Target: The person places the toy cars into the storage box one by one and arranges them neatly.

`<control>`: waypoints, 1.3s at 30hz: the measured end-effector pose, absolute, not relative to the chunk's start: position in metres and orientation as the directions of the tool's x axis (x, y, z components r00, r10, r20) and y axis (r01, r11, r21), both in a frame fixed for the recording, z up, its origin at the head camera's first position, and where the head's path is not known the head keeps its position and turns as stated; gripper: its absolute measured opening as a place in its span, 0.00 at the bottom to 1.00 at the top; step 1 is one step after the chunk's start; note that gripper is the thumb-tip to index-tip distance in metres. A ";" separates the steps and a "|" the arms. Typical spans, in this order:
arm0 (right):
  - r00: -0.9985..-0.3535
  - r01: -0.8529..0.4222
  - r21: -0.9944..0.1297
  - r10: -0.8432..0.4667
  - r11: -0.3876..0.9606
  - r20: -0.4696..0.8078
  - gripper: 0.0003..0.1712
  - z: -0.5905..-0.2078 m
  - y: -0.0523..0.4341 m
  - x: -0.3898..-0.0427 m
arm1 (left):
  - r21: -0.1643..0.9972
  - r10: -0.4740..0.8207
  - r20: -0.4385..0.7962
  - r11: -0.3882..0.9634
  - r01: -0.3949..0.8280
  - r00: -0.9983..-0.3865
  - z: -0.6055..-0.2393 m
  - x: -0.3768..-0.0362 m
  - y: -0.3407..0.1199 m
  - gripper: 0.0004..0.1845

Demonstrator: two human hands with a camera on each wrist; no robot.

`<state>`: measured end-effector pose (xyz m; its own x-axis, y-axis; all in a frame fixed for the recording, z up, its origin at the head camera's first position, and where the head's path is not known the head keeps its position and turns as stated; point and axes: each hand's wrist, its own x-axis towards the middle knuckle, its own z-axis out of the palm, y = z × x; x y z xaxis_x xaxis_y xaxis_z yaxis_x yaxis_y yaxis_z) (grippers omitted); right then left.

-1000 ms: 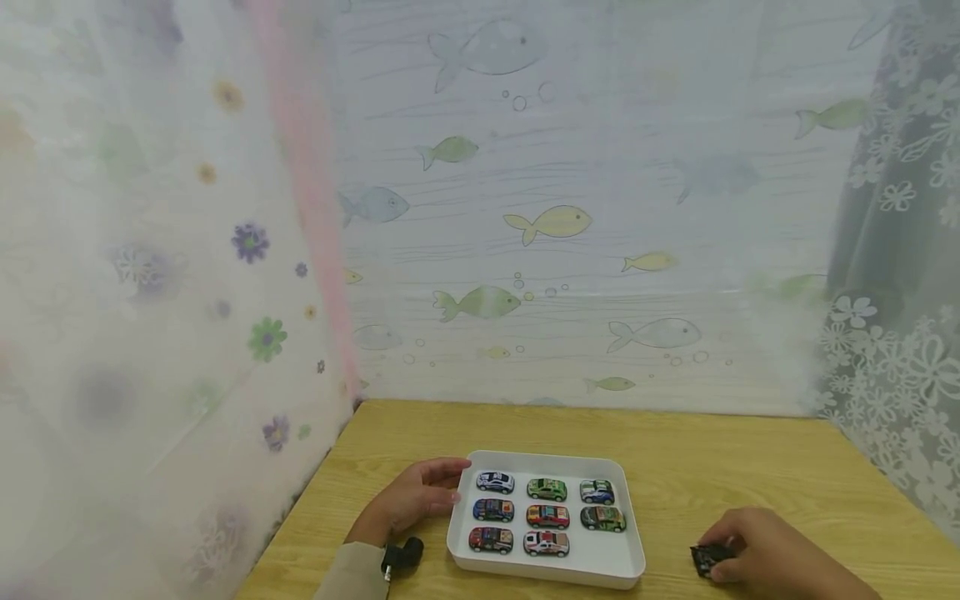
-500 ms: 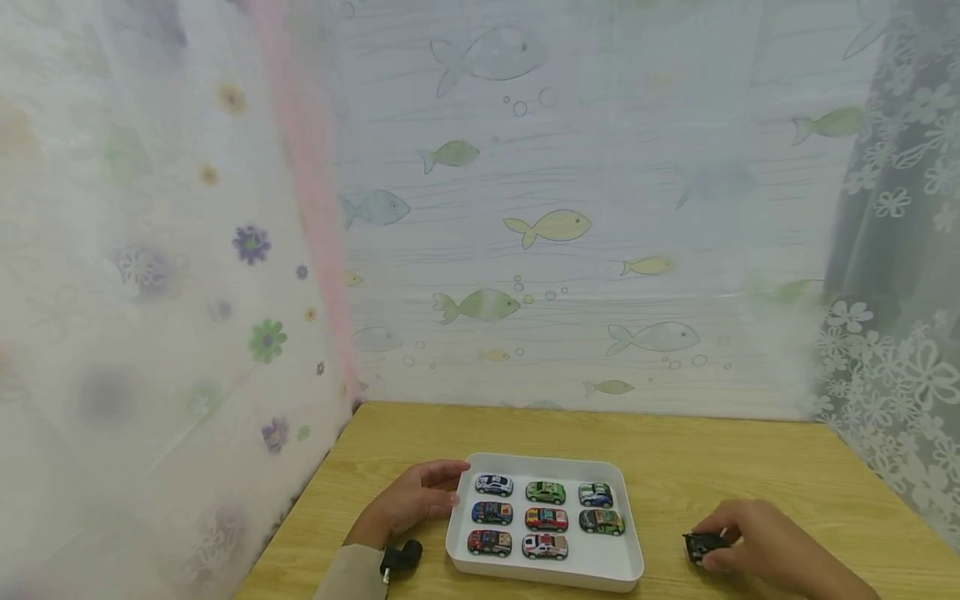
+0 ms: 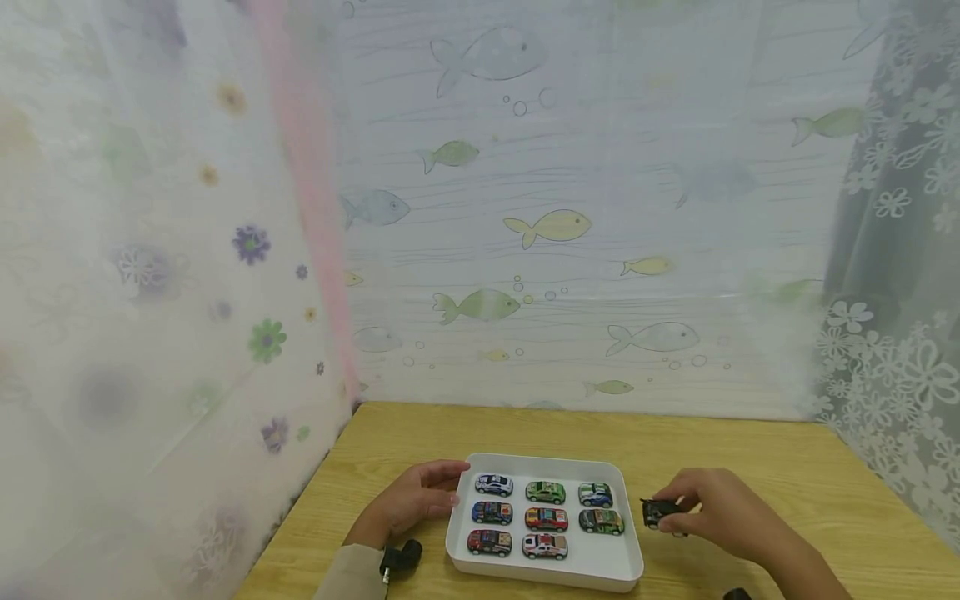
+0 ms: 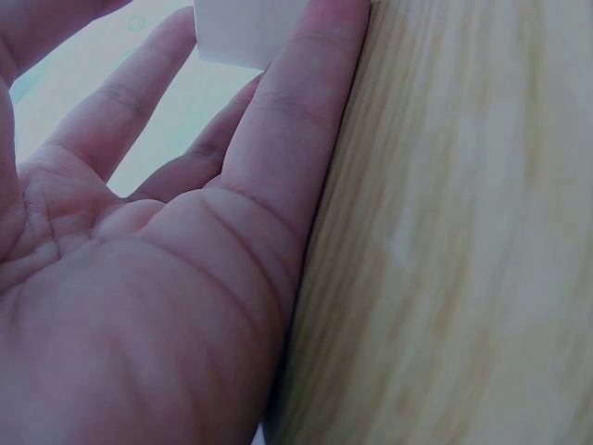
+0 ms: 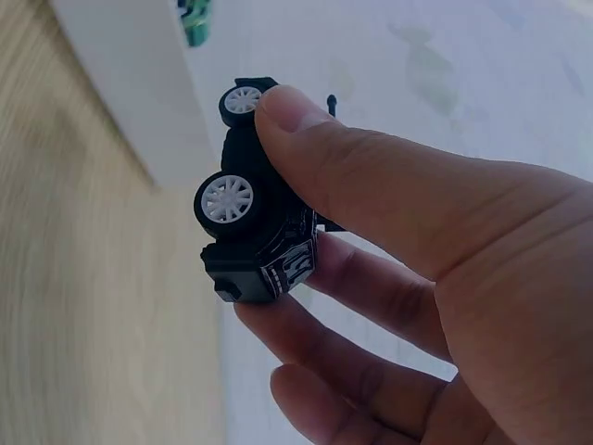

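My right hand (image 3: 723, 510) pinches a black toy car (image 3: 660, 513) between thumb and fingers, just right of the white tray (image 3: 517, 568). In the right wrist view the toy car (image 5: 264, 199) shows two black wheels with white spoked rims, and the thumb (image 5: 315, 139) presses its side. Rows of small toy cars (image 3: 546, 519) stand in the tray, with bare floor at its front right corner. My left hand (image 3: 412, 500) lies beside the tray's left wall, fingertips right at the rim. Close up, its fingers (image 4: 287, 120) stretch toward the white tray wall (image 4: 246, 32).
A wooden table (image 3: 780, 467) carries the tray. Behind it hangs a fish-printed sheet (image 3: 555, 333), and a flowered sheet (image 3: 172, 350) hangs at the left. A black wrist device (image 3: 402, 557) sits at the left wrist, near the tray's front left corner.
My right hand has lifted the black toy car and carried it left and away from me, toward the tray's right wall. The left hand and the tray stay put.
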<state>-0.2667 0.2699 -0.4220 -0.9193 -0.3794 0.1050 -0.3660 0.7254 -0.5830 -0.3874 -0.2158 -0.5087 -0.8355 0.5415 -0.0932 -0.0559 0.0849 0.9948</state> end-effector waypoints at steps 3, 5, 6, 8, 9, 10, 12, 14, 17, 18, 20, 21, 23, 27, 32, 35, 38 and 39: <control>-0.917 -0.376 -0.586 -0.381 0.718 0.121 0.20 -0.419 0.260 -0.269 | 0.994 0.538 -0.095 0.090 -0.055 -0.837 -0.509 -0.388 -0.215 0.32; -0.914 -0.385 -0.583 -0.383 0.715 0.134 0.19 -0.418 0.254 -0.270 | 0.994 0.537 -0.096 0.092 -0.055 -0.838 -0.509 -0.388 -0.215 0.32; -0.913 -0.388 -0.583 -0.383 0.714 0.138 0.19 -0.418 0.251 -0.271 | 0.994 0.536 -0.097 0.091 -0.057 -0.838 -0.508 -0.388 -0.214 0.32; -0.912 -0.394 -0.585 -0.383 0.709 0.149 0.18 -0.418 0.246 -0.273 | 0.994 0.534 -0.098 0.092 -0.058 -0.840 -0.508 -0.387 -0.214 0.32; -0.911 -0.396 -0.587 -0.383 0.707 0.154 0.17 -0.418 0.244 -0.273 | 0.994 0.533 -0.098 0.090 -0.059 -0.840 -0.507 -0.387 -0.214 0.32; -0.909 -0.399 -0.591 -0.384 0.701 0.159 0.17 -0.419 0.241 -0.274 | 0.994 0.532 -0.098 0.090 -0.059 -0.841 -0.507 -0.387 -0.214 0.32; -0.907 -0.408 -0.590 -0.385 0.697 0.172 0.16 -0.420 0.237 -0.275 | 0.994 0.530 -0.099 0.090 -0.061 -0.842 -0.506 -0.387 -0.213 0.31; -0.903 -0.418 -0.587 -0.386 0.693 0.187 0.15 -0.422 0.232 -0.277 | 0.994 0.533 -0.098 0.090 -0.059 -0.840 -0.506 -0.387 -0.213 0.31; -0.897 -0.433 -0.583 -0.390 0.687 0.207 0.14 -0.426 0.225 -0.278 | 0.994 0.540 -0.099 0.092 -0.059 -0.836 -0.507 -0.387 -0.215 0.32; -0.895 -0.438 -0.581 -0.392 0.686 0.212 0.14 -0.427 0.223 -0.278 | 0.994 0.541 -0.099 0.094 -0.058 -0.835 -0.507 -0.386 -0.216 0.32; -0.891 -0.446 -0.581 -0.398 0.681 0.218 0.14 -0.430 0.218 -0.278 | 0.994 0.541 -0.099 0.098 -0.055 -0.835 -0.508 -0.386 -0.218 0.32; -0.889 -0.450 -0.577 -0.402 0.682 0.220 0.14 -0.431 0.215 -0.278 | 0.993 0.539 -0.100 0.101 -0.054 -0.836 -0.508 -0.386 -0.218 0.32; -0.886 -0.456 -0.567 -0.408 0.686 0.220 0.13 -0.434 0.211 -0.278 | 0.993 0.537 -0.102 0.101 -0.057 -0.837 -0.508 -0.386 -0.219 0.32; -0.883 -0.462 -0.548 -0.423 0.698 0.206 0.11 -0.439 0.205 -0.277 | 0.994 0.540 -0.103 0.091 -0.063 -0.835 -0.509 -0.386 -0.219 0.32; -0.880 -0.449 -0.583 -0.448 0.677 0.158 0.11 -0.441 0.202 -0.274 | 0.994 0.538 -0.104 0.084 -0.069 -0.837 -0.508 -0.385 -0.217 0.31; -0.875 -0.445 -0.611 -0.464 0.655 0.140 0.13 -0.441 0.201 -0.273 | 0.994 0.536 -0.104 0.088 -0.067 -0.837 -0.508 -0.385 -0.217 0.32; -0.865 -0.456 -0.611 -0.482 0.647 0.136 0.14 -0.441 0.201 -0.274 | 0.993 0.535 -0.108 0.098 -0.066 -0.838 -0.506 -0.386 -0.216 0.32; -0.864 -0.459 -0.606 -0.485 0.650 0.134 0.15 -0.440 0.201 -0.275 | 0.993 0.534 -0.110 0.102 -0.065 -0.838 -0.505 -0.386 -0.216 0.32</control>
